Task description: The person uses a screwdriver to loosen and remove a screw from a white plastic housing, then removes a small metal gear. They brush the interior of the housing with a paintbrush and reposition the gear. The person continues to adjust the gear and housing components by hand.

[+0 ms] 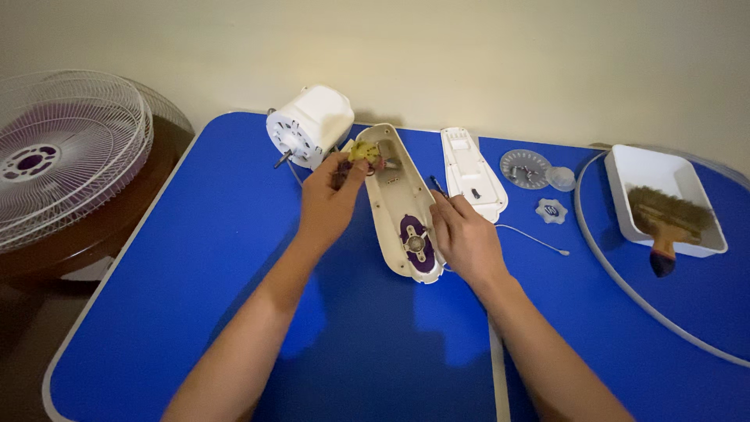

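Left hand pinches a yellowish part at the top of the opened cream fan housing; right hand grips a dark screwdriver beside it. I judge disassembly well along: white motor unit, cover plate, small knobs lie detached. Blue table offers open room near me; edges distant.

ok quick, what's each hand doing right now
Left hand: closed on a small yellowish part at the top of the open cream housing.
Right hand: closed on a thin dark tool.
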